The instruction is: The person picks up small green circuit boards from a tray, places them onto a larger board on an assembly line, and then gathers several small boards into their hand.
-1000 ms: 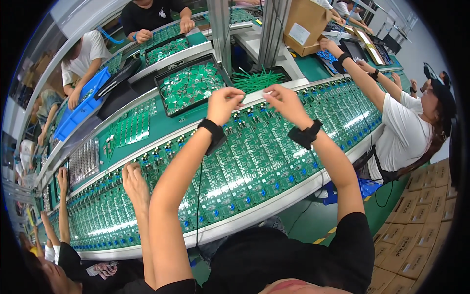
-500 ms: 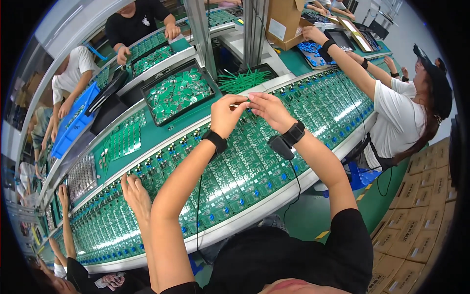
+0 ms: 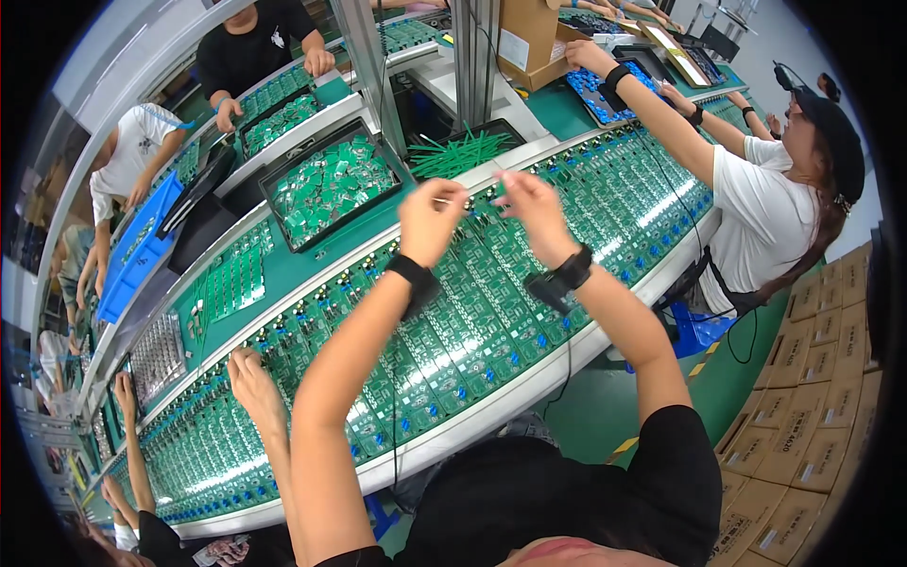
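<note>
Above the row of green circuit boards (image 3: 472, 307), my left hand (image 3: 427, 227) is closed in a pinch on a small white piece (image 3: 442, 200), too small to name. My right hand (image 3: 539, 219) hovers a little to the right, apart from the left. Its fingertips are smeared by motion, so whether they hold anything is unclear. Dark bands circle both my wrists. Small black, yellow and blue parts stand along the boards' far edge, just below my hands.
Beyond the rail lie a black tray of small green boards (image 3: 333, 189) and a black bin of green strips (image 3: 463, 153). A co-worker's hand (image 3: 253, 383) rests over the boards at left. Another co-worker (image 3: 775, 189) reaches toward a cardboard box (image 3: 531, 42) at right. Metal posts (image 3: 472, 66) stand ahead.
My hands were together at the fingertips and have now drawn apart, the right one moving to the right. The white piece stays with the left. The view has shifted slightly.
</note>
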`<control>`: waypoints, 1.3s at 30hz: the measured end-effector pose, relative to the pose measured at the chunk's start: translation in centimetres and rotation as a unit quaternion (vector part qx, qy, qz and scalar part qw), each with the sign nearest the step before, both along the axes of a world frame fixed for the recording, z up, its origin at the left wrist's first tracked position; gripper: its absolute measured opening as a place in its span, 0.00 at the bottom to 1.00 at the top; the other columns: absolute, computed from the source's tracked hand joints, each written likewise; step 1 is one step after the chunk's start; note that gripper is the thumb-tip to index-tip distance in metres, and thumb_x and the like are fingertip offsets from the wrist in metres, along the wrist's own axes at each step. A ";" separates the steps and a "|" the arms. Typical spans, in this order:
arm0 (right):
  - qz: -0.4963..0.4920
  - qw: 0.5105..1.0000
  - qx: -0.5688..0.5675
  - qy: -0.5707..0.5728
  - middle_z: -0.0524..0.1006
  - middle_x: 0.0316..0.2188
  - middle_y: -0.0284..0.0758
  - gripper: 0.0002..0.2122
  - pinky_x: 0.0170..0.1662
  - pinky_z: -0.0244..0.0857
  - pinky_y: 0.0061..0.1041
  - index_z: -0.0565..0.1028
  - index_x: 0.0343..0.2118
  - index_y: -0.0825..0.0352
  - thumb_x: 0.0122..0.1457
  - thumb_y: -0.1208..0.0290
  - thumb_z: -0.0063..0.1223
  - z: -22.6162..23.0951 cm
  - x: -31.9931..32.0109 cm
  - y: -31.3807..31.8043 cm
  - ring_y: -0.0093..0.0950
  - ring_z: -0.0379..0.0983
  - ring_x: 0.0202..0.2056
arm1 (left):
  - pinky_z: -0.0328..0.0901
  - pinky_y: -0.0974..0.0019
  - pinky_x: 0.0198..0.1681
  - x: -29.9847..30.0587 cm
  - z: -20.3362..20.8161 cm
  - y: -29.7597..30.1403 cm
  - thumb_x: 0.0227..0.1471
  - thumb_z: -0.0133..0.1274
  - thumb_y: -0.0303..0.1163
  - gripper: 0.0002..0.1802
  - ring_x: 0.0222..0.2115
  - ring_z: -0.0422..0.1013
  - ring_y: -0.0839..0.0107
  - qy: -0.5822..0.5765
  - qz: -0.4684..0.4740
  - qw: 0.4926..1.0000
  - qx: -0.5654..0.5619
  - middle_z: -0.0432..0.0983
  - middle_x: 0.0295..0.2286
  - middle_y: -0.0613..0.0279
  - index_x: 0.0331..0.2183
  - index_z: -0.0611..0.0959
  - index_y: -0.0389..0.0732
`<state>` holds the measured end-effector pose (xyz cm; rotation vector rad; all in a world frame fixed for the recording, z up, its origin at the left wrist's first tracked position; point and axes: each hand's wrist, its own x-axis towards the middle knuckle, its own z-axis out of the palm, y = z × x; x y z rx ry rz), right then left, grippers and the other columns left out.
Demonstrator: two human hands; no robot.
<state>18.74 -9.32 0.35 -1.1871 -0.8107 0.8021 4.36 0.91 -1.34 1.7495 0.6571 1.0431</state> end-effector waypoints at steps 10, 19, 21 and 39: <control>-0.149 0.929 -0.111 -0.321 0.72 0.22 0.32 0.06 0.24 0.65 0.17 0.71 0.32 0.71 0.50 0.81 0.46 -4.9 22.0 -1.0 0.21 0.72 0.24 | 0.65 0.61 0.33 -11.2 -3.0 11.3 0.39 0.55 0.36 0.13 0.28 0.71 0.61 0.363 0.323 0.853 0.189 0.75 0.25 0.58 0.30 0.77 0.42; -0.172 0.885 -0.127 -0.413 0.72 0.20 0.37 0.06 0.25 0.66 0.22 0.71 0.29 0.71 0.48 0.84 0.42 -5.9 22.5 0.9 0.25 0.72 0.22 | 0.65 0.64 0.33 -11.9 -2.8 13.2 0.34 0.60 0.38 0.14 0.28 0.72 0.62 0.364 0.219 0.904 0.047 0.76 0.24 0.57 0.24 0.79 0.41; -0.177 0.867 -0.139 -0.444 0.72 0.20 0.37 0.06 0.26 0.66 0.22 0.70 0.28 0.71 0.48 0.85 0.41 -5.9 22.8 1.0 0.25 0.72 0.21 | 0.65 0.64 0.33 -11.5 -2.6 12.8 0.34 0.61 0.39 0.14 0.28 0.72 0.62 0.361 0.224 0.905 0.033 0.76 0.24 0.57 0.24 0.79 0.41; -0.193 0.671 -0.173 -0.694 0.70 0.22 0.44 0.05 0.30 0.61 0.40 0.68 0.23 0.68 0.41 0.83 0.45 -5.5 21.9 3.3 0.44 0.68 0.28 | 0.65 0.67 0.29 -11.0 -4.3 13.2 0.34 0.61 0.34 0.12 0.24 0.72 0.67 0.243 0.266 0.932 0.043 0.75 0.21 0.60 0.22 0.77 0.39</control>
